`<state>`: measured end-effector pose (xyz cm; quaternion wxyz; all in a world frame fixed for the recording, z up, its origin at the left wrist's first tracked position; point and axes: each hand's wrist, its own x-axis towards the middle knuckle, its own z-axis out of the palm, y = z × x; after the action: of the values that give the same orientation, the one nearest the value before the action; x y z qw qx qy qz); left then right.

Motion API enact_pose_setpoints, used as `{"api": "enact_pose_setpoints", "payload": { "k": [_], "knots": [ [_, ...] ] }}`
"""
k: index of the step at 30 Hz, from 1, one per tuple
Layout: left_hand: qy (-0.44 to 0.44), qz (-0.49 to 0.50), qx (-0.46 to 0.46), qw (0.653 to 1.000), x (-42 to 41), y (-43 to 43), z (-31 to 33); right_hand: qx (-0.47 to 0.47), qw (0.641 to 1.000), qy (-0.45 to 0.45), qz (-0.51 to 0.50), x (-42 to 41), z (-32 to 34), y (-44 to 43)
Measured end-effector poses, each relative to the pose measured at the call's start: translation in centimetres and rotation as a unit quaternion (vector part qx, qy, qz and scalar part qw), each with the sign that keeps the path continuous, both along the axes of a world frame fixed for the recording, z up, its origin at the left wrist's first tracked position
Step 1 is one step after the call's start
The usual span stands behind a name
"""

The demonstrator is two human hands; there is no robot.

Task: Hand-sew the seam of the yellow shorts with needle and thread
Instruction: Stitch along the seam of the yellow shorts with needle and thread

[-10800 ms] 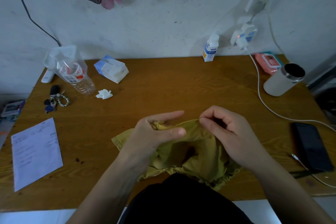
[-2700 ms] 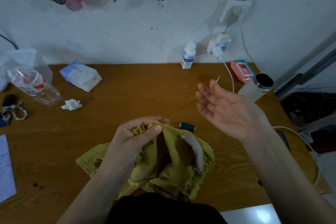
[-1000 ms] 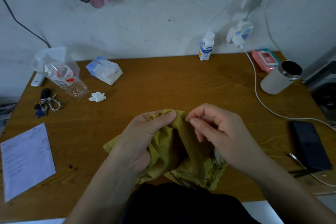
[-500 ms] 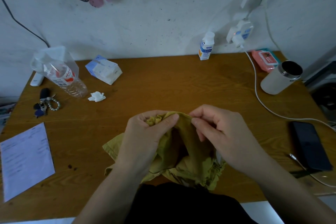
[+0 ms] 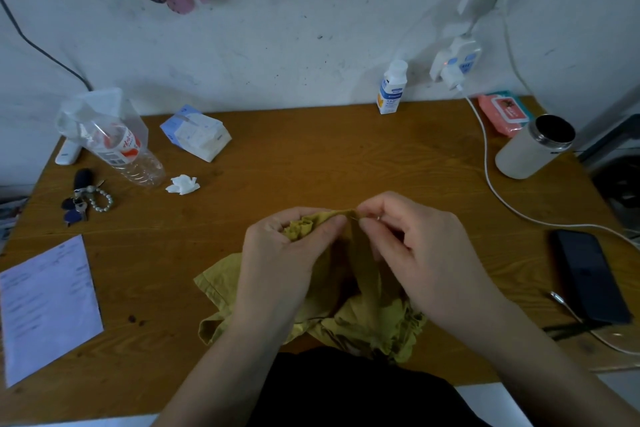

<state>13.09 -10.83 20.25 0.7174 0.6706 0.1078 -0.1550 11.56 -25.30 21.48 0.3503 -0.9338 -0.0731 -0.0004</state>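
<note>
**Head view: both hands meet at the raised fold of the shorts, a stitch in hand**

Head view shows the wooden table [image 5: 311, 156] filling most of the frame, its clutter lying along the back and side edges, which leaves the middle as working room. The yellow shorts [image 5: 367, 319] lie bunched at the lower centre against the near edge. One part is lifted up towards the middle of the frame, probably so the seam sits close under the eyes. A sheet of paper [image 5: 45, 308] lies at the lower left and a phone [image 5: 588, 274] at the right, both well apart from the cloth.

The left hand [image 5: 284, 260] is clenched round a gathered wad of the fabric. Its thumb presses along the top of the fold, which seems meant to keep the seam taut and steady. The right hand [image 5: 422, 253] comes in from the right, thumb and forefinger pinched together just at that fold and touching the cloth. The other fingers curl under, out of the way.

Between those pinched fingers a thin dark sliver shows, which I take for the needle [image 5: 359, 216]. It lies about level and points towards the left thumb, as it would to pass through the seam. The thread is too fine to make out.
</note>
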Motion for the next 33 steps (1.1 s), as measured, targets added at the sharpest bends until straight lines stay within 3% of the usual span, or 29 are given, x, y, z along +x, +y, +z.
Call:
{"api": "enact_pose_setpoints", "payload": {
  "k": [3,9,20,28,33],
  "knots": [
    [0.009,-0.035,-0.015,0.999,0.4,0.5,0.1,0.053,0.998,0.032,0.026,0.4,0.2,-0.6],
    [0.044,-0.017,-0.063,0.997,0.5,0.8,0.2,0.154,0.983,0.093,0.037,0.9,0.1,-1.5],
    [0.177,-0.105,-0.156,0.966,1.5,1.4,0.5,0.338,0.901,0.26,0.08,1.8,-0.1,-3.1],
    [0.215,-0.112,-0.227,0.943,1.3,1.1,0.1,0.42,0.862,0.27,0.088,1.6,-0.7,-2.8],
    [0.229,-0.097,-0.244,0.937,1.1,0.5,-0.3,0.408,0.883,0.224,0.064,1.1,-1.0,-2.2]
  ]
}}
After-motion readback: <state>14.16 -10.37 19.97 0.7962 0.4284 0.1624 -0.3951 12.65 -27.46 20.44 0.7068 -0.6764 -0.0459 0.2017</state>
